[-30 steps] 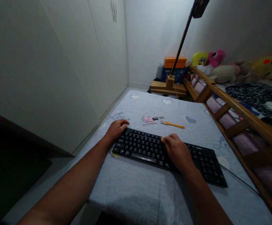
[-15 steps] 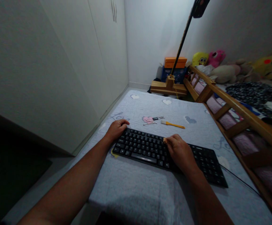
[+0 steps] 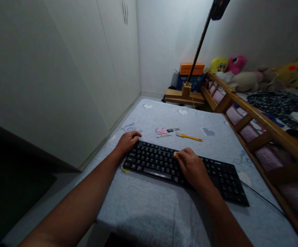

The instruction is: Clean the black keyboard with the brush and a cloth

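Observation:
A black keyboard lies at a slant on the cloth-covered surface. My left hand grips its upper left corner, fingers curled at the edge. Over the keys right of centre, my right hand pinches a small tan, crumpled-looking piece between thumb and fingertips; what it is made of I cannot make out. The piece touches or hovers just above the upper rows of keys. Behind the keyboard lie a yellow-handled brush, a slim tool with a dark grip and a thin white stick.
A light blue cloth with heart prints covers the surface. The keyboard's cable runs off to the right, towards a wooden bed rail. White cabinet doors stand on the left. A wooden stand with a pole is at the back.
My right hand has slid a little to the left along the keys, with the tan piece still pinched. My left hand and the keyboard have stayed put.

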The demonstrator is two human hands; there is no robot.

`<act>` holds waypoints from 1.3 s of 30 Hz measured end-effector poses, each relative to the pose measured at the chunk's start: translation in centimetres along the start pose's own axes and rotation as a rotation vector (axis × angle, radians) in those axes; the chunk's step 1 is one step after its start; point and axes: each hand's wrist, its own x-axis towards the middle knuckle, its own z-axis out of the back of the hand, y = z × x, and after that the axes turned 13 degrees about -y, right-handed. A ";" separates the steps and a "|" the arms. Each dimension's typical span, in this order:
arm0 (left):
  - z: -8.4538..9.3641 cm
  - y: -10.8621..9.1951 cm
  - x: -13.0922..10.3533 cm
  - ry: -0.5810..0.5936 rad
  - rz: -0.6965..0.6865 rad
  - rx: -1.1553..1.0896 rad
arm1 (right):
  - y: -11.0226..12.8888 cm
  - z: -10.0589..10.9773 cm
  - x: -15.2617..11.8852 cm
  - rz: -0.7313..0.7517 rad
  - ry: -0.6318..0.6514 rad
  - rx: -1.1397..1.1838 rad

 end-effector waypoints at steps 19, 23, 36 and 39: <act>0.1 -0.1 0.0 0.000 -0.008 0.010 | -1.1 0.2 0.3 -0.055 -0.025 -0.087; 0.1 -0.1 0.0 0.001 -0.003 0.016 | -1.4 0.3 0.3 -0.059 -0.024 -0.094; 0.0 0.0 -0.1 -0.007 -0.008 0.015 | -1.8 0.5 0.0 -0.026 -0.106 0.007; 0.0 -0.1 -0.1 -0.006 0.003 0.015 | -0.5 0.2 -0.1 0.021 -0.055 0.038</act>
